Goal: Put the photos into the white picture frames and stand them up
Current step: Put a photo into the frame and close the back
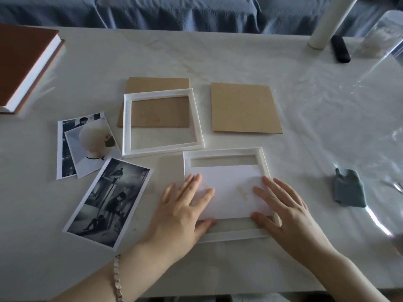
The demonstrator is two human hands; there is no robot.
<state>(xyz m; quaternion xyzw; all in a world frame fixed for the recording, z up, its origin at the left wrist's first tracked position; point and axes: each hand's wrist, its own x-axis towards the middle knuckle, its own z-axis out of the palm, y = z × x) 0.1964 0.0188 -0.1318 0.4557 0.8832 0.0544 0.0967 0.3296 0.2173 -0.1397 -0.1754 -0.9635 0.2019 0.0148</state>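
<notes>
A white picture frame (265, 159) lies face down near the table's front. A photo (229, 188) rests in it, blank white back up, leaving a strip of the opening bare at the far side. My left hand (181, 212) lies flat on the photo's left edge, and my right hand (283, 208) lies flat on its right edge, fingers spread. A second white frame (126, 125) lies behind, over a brown backing board (157, 85). Another backing board (244, 107) lies to its right. Three black-and-white photos lie at the left: one large (109, 203) and two overlapping (87, 147).
A brown-covered book (24, 62) sits at the far left corner. A white post (327, 27) and a black object (340, 49) stand at the far right. A grey cloth (349, 188) lies at the right on clear plastic sheeting (359, 101). A blue-covered sofa (174, 12) runs behind the table.
</notes>
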